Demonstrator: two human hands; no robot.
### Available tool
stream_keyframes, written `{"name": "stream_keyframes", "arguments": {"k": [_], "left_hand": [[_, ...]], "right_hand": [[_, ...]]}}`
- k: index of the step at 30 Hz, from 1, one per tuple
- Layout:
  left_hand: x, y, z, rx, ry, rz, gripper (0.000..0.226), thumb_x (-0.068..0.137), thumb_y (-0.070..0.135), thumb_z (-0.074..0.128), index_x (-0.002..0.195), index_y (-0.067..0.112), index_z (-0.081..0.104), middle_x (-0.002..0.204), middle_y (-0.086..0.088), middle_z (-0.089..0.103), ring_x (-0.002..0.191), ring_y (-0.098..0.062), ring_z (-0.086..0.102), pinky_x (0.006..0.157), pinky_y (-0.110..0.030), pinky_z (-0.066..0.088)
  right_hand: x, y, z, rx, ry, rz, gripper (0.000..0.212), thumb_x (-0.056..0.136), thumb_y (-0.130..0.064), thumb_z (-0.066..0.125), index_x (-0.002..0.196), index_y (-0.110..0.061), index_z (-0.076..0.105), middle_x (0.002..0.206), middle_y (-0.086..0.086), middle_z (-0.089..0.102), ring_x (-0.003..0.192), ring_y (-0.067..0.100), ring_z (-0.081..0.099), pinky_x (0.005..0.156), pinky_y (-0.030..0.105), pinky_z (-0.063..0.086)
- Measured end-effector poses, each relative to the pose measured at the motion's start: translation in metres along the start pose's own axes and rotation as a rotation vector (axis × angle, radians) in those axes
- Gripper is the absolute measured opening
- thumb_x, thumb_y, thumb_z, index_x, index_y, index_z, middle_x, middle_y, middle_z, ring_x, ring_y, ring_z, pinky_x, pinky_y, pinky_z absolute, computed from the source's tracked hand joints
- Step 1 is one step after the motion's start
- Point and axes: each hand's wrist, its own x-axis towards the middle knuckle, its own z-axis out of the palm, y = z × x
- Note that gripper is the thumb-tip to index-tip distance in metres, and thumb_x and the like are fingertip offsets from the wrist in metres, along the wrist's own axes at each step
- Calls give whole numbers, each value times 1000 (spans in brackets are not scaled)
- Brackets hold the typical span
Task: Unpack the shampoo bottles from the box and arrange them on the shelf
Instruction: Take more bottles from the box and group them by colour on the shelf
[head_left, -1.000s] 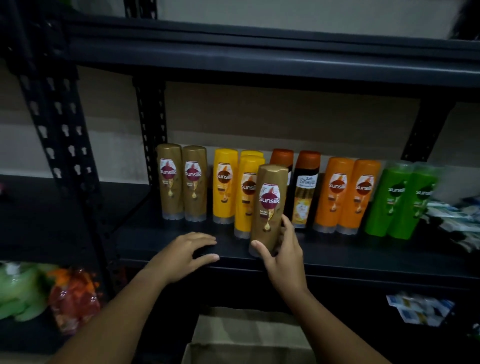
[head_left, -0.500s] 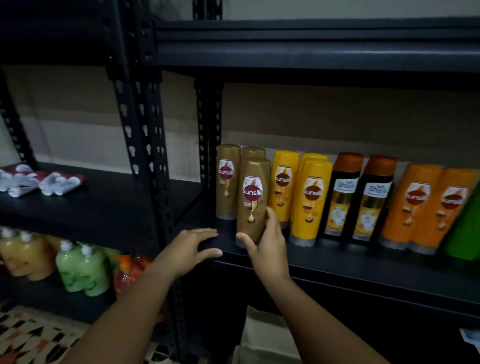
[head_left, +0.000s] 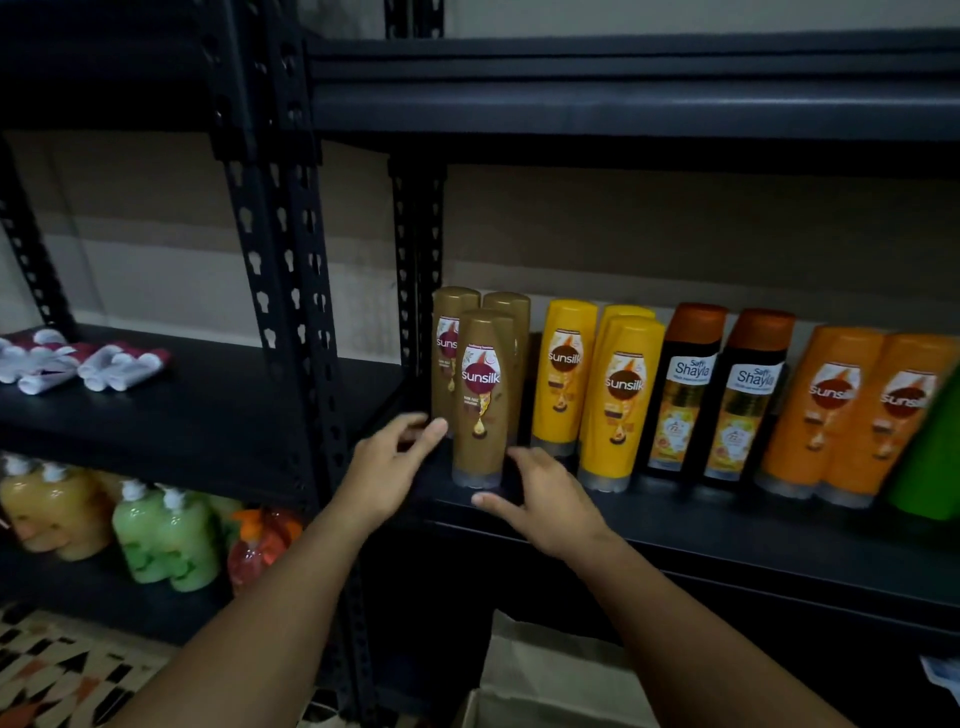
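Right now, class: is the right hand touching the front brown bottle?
Apart. The head view shows the right hand open beside the front brown bottle, with a dark strip of shelf between its fingers and the bottle's base.

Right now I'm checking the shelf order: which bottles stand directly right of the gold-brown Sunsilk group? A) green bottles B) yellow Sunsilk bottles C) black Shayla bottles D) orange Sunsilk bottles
B: the yellow Sunsilk bottles stand immediately right of the gold-brown Sunsilk bottles; the black Shayla bottles come after them.

Front bottle stands on shelf, seemingly before two others.
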Motion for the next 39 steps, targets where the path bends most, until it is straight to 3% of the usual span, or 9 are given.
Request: {"name": "stream_keyframes", "arguments": {"k": [2, 5, 7, 10, 18, 39], "left_hand": [[1, 17, 14, -110, 32, 10, 67, 80, 63, 71, 136, 30, 56, 120, 10, 65, 106, -6, 65, 87, -21, 49], [-3, 31, 41, -94, 45, 41, 85, 68, 55, 88, 138, 33, 46, 118, 16, 58, 108, -2, 60, 87, -22, 52], [0, 28, 55, -30, 124, 47, 90, 66, 53, 91, 139, 32, 42, 127, 7, 57, 117, -13, 57, 94, -33, 56], [6, 23, 61, 21, 176, 22, 84, 72, 45, 89, 141, 29, 43, 133, 0, 57, 121, -20, 58, 97, -44, 57], [28, 11, 39, 94, 211, 33, 73, 84, 30, 83, 144, 19, 42, 132, -4, 60, 120, -23, 59, 90, -27, 45], [39, 12, 34, 124, 146, -24, 80, 89, 25, 78, 153, 19, 30, 141, -7, 53, 130, -27, 53, 102, -37, 45]], "right_hand": [[-4, 8, -1, -75, -84, -37, 74, 87, -78, 48, 135, -22, 55, 131, 0, 55, 120, 19, 55, 98, 39, 50], [-4, 10, -2, -52, -111, -42, 76, 88, -77, 48, 140, -22, 56, 140, 3, 53, 124, 20, 54, 102, 41, 49], [-4, 11, -3, -38, -113, -41, 78, 88, -76, 50, 144, -22, 53, 146, 3, 50, 129, 20, 51, 106, 40, 47], [-4, 11, -3, -62, -119, -40, 81, 89, -75, 50, 148, -20, 49, 154, 3, 43, 138, 21, 45, 111, 39, 42], [-3, 10, -2, -89, -115, -30, 84, 89, -75, 50, 150, -18, 47, 157, 0, 39, 142, 18, 39, 114, 36, 37], [-3, 9, -3, -92, -134, -11, 85, 88, -76, 50, 150, -18, 46, 156, -2, 38, 140, 19, 41, 113, 38, 40]]}}
